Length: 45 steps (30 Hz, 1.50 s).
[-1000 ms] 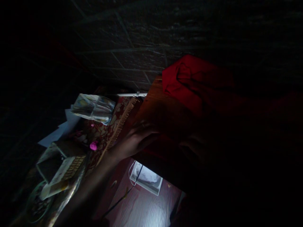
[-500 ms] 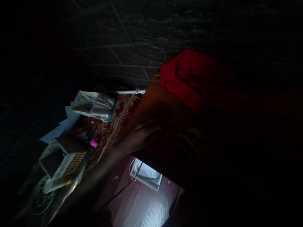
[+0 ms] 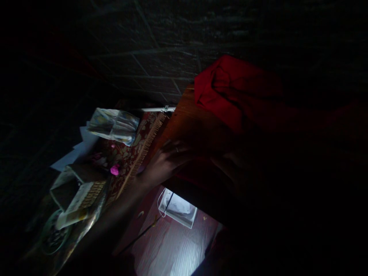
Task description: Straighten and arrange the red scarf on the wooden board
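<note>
Deep shadow covers most of what lies in front of me. My left hand [image 3: 168,158], with a ring on one finger, reaches over the near side of a brown wooden board [image 3: 184,117]. Its back and knuckles show, but the fingertips fade into the dark by a dim dark-red patch that looks like fabric. To the right, my right hand [image 3: 230,165] is a faint outline close to the same patch; its grip cannot be made out. Beyond both hands, a crumpled red cloth [image 3: 227,90] lies on the far part of the board.
At left, a patterned rug or cover with a fringe [image 3: 148,147] bears a crumpled printed bag [image 3: 115,125], a pink item [image 3: 114,169], an open box [image 3: 77,191] and a green-rimmed bowl [image 3: 53,239]. Below, a white tray [image 3: 186,221] sits on wood-patterned flooring. A tiled wall stands behind.
My left hand has shifted slightly left and its knuckles show more clearly. My right hand has moved a little left. The red cloth stays in place on the board.
</note>
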Motion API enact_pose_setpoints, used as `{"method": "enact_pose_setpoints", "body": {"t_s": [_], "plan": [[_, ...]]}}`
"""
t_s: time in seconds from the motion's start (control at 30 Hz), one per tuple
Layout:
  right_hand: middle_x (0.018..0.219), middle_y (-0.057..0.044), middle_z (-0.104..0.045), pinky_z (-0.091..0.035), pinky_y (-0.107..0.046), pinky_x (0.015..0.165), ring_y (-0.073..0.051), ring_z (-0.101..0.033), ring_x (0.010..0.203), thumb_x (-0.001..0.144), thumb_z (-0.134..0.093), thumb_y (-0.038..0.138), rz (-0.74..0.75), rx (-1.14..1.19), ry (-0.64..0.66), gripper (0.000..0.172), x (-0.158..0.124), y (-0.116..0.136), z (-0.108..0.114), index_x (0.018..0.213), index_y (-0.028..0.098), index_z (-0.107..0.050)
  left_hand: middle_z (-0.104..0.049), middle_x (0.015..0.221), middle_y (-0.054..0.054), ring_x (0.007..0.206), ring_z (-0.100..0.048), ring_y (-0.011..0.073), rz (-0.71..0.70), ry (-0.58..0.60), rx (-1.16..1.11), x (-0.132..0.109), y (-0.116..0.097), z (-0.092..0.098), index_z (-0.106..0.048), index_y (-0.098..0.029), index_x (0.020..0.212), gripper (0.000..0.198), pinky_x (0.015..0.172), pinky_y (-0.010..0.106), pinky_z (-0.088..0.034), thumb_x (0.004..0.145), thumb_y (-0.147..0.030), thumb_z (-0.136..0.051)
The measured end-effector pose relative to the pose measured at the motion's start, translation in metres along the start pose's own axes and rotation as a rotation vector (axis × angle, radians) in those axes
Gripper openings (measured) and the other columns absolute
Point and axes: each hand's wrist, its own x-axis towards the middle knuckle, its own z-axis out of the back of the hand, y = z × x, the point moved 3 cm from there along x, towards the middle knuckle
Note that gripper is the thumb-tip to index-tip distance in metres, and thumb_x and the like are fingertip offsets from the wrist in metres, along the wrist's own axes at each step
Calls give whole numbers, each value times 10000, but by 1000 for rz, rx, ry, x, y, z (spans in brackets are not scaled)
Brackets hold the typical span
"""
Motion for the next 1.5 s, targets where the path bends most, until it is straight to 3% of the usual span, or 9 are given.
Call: {"method": "enact_pose_setpoints", "body": {"t_s": [0.37, 0.57, 0.73, 0.93, 1.03, 1.27, 1.5], "plan": [[1048, -63, -662, -477, -393, 907, -215, -572, 992, 988, -523, 175, 42, 79, 8, 215, 3, 5, 8, 1071, 238, -711, -722, 1058, 35, 1004, -649, 200, -69, -49, 73, -5, -11, 7, -628, -221, 1122, 200, 876, 368, -488, 933, -155, -609], [1064, -47, -703, -471, -409, 973, -213, -598, 1024, 1003, -478, 186, 58, 124, 36, 242, 1, 6, 8, 1092, 242, -696, -711, 998, 42, 970, -652, 184, 15, -29, 62, -7, -8, 2, -634, -204, 1097, 145, 879, 349, -475, 971, -197, -561], [983, -63, -712, -478, -396, 934, -205, -623, 955, 1039, -443, 256, -46, 128, 8, 250, 5, 2, 1, 1077, 213, -687, -716, 1053, 61, 992, -657, 180, 147, 11, -66, -9, 13, 3, -648, -202, 1184, 230, 883, 326, -491, 985, -275, -560], [966, -83, -705, -484, -376, 896, -215, -635, 940, 1039, -460, 342, -135, 140, 5, 283, 9, -6, -6, 1009, 190, -696, -726, 980, 53, 900, -663, 146, 312, 137, -347, -14, 49, 12, -701, -177, 1050, 202, 800, 255, -507, 955, -327, -603], [943, -83, -699, -482, -365, 876, -210, -634, 912, 1043, -448, 351, -160, 145, 16, 305, 10, -7, -6, 974, 190, -698, -720, 1007, 70, 944, -660, 157, 374, 176, -464, -15, 62, 11, -695, -159, 1014, 213, 849, 263, -511, 943, -338, -605], [962, -82, -696, -485, -351, 829, -204, -635, 877, 1040, -444, 334, -196, 156, 46, 296, 12, -10, -8, 986, 198, -702, -731, 928, 59, 849, -670, 149, 492, 82, -576, -11, 66, 3, -702, -154, 971, 218, 774, 242, -536, 907, -351, -637], [1003, -90, -700, -484, -377, 862, -223, -639, 915, 1033, -441, 348, -204, 171, 56, 306, 14, -12, -9, 1047, 208, -713, -762, 922, 52, 834, -703, 144, 492, -27, -530, -14, 64, 6, -747, -182, 961, 162, 759, 226, -554, 857, -298, -705]]}}
